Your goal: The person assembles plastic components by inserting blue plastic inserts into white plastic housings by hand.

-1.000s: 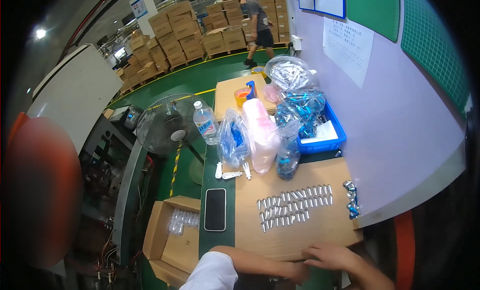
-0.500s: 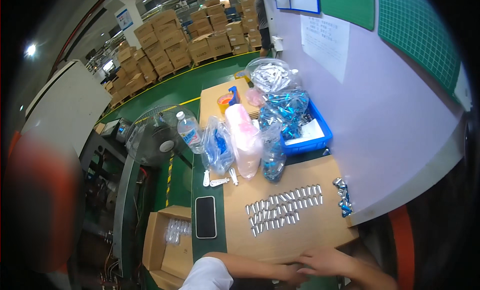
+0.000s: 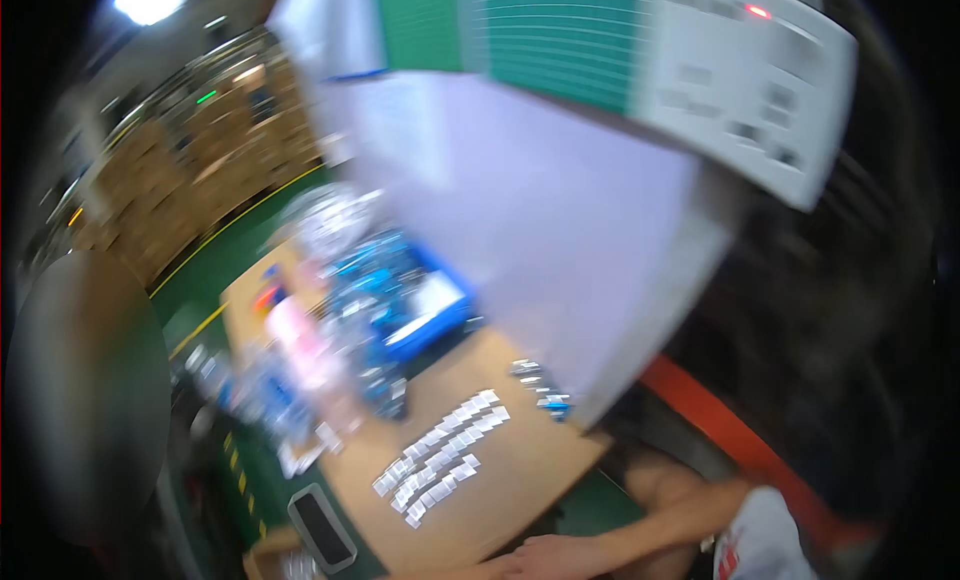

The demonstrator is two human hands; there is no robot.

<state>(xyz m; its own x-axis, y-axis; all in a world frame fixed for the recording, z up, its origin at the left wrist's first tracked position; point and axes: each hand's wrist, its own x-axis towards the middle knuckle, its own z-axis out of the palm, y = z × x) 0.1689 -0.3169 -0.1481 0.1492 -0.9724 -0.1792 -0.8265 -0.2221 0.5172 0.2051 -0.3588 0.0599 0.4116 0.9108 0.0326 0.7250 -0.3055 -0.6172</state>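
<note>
At the lower edge my right hand (image 3: pixel 560 558) lies against my left hand (image 3: pixel 497 568), which is partly cut off. Motion blur smears the fingers of both, and I can make out nothing held. Beyond them, a brown board (image 3: pixel 500 510) covers part of the green table. Several small silver cylindrical pieces (image 3: pixel 440 462) are laid on it in slanting rows, apart from my hands. A loose cluster of silver and blue pieces (image 3: pixel 545 388) sits at the board's right edge. On its left side lies a phone (image 3: pixel 322 530) with a dark screen.
A blue bin (image 3: pixel 437 332) stands at the back with bags of blue parts. Beside it are a pink roll (image 3: pixel 308 348), clear bags (image 3: pixel 375 370) and a bottle (image 3: pixel 208 375). A pale partition (image 3: pixel 560 250) rises on the right. Stacked cartons (image 3: pixel 170 200) stand far left.
The view has swung to the right, so the table appears farther left and tilted. More of the wall board and the right arm's sleeve shows. My hands remain together near the lower edge.
</note>
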